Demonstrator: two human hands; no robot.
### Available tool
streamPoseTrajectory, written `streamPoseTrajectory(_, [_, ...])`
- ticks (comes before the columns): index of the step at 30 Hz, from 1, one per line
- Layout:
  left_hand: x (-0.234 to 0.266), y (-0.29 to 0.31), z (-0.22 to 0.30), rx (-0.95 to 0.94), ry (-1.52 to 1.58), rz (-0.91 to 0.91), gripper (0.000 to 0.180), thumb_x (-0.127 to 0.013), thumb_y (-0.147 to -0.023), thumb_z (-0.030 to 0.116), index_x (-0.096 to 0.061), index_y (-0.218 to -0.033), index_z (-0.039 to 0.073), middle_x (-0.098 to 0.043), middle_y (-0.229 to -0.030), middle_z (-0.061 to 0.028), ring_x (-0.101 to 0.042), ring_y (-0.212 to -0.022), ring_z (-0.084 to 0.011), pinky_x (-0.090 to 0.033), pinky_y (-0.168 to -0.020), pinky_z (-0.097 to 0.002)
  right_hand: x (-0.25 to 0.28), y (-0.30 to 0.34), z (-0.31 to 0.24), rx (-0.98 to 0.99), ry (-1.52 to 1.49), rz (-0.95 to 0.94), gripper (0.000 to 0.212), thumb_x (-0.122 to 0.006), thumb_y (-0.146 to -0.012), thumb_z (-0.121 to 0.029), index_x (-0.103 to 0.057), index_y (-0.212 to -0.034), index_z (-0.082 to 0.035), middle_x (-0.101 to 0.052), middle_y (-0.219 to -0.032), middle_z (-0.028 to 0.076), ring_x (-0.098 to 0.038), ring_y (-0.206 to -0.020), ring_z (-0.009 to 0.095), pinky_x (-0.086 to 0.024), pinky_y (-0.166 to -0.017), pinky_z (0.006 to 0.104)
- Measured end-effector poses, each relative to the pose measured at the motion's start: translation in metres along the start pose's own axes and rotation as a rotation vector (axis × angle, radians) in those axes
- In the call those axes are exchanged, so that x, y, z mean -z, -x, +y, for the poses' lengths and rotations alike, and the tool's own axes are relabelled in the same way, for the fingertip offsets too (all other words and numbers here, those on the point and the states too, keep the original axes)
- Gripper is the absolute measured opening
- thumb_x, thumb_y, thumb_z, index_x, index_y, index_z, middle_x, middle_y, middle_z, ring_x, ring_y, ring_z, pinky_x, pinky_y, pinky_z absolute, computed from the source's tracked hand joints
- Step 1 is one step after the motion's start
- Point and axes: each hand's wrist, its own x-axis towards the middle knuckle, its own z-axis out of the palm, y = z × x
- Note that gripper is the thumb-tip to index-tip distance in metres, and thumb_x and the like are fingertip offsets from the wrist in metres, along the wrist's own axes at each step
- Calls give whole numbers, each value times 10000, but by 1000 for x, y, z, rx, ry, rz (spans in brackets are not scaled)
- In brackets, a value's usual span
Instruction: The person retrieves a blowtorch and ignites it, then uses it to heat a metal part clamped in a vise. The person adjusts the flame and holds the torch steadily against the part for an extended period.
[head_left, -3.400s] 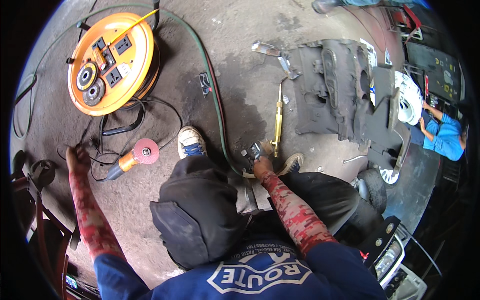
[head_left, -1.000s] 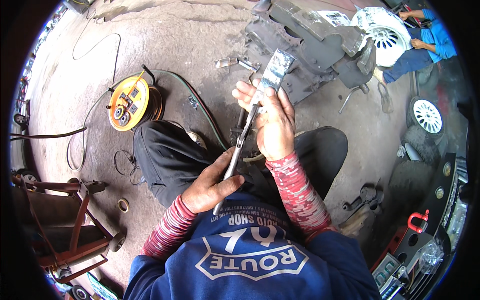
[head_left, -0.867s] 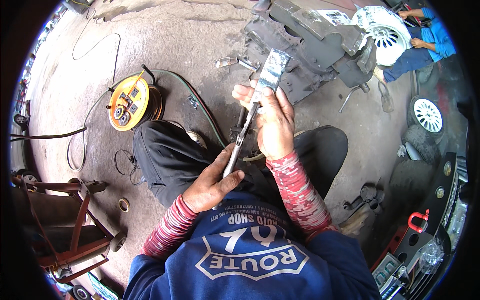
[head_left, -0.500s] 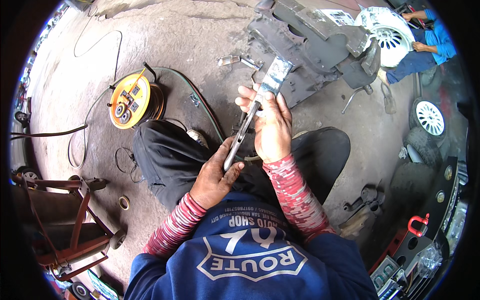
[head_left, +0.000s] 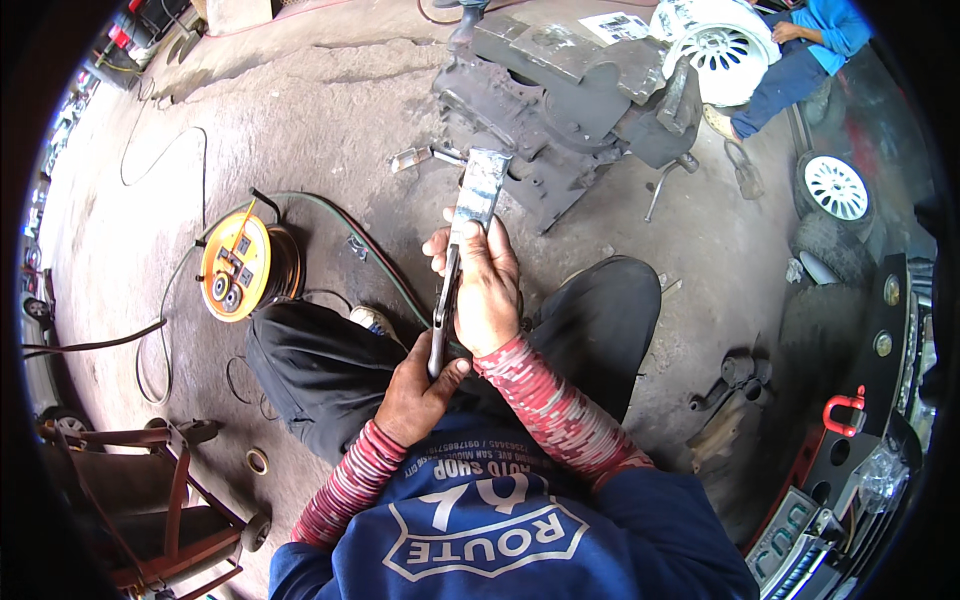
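Note:
What look like grey metal locking pliers stand upright in front of me, above my lap. My left hand is closed round the lower end of their handles. Higher up, my right hand grips the jaw end, thumb laid along the front and fingertips showing on the left side. From the top of this grip a flat, shiny metal strip sticks up, its face scuffed and smeared. The right hand partly hides where the strip meets the pliers.
A yellow cable reel stands at the left, with a hose curving past it. Ahead lies a dark metal bench with a vise. A red-framed creeper-like trolley is lower left. Another person sits by a white wheel.
My view has shifted, so the scene slides left and slightly. Both hands keep their hold on the pliers, which now stand more upright, with the strip less tilted to the right.

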Motion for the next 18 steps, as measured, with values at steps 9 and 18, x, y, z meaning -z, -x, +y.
streamPoseTrajectory(9, [-12,-10,-3,50,90,17,625,-628,-980,329,-392,-1413,-55,-645,-1068,-165,-605,-1001,-198,-474,-903,-339,11,-14,-5,-40,65,-21,336,-435,-1069,-301,-526,-1242,-27,-665,-906,64,-566,-721,81,-448,-645,214])
streamPoseTrajectory(18, [2,-30,6,45,-37,67,511,-648,-958,348,-508,-1271,-30,-660,-940,-219,-666,-855,-295,-508,-772,-372,9,-34,3,-72,38,20,310,-489,-1052,-274,-573,-1219,-26,-658,-891,42,-555,-748,74,-448,-647,218])
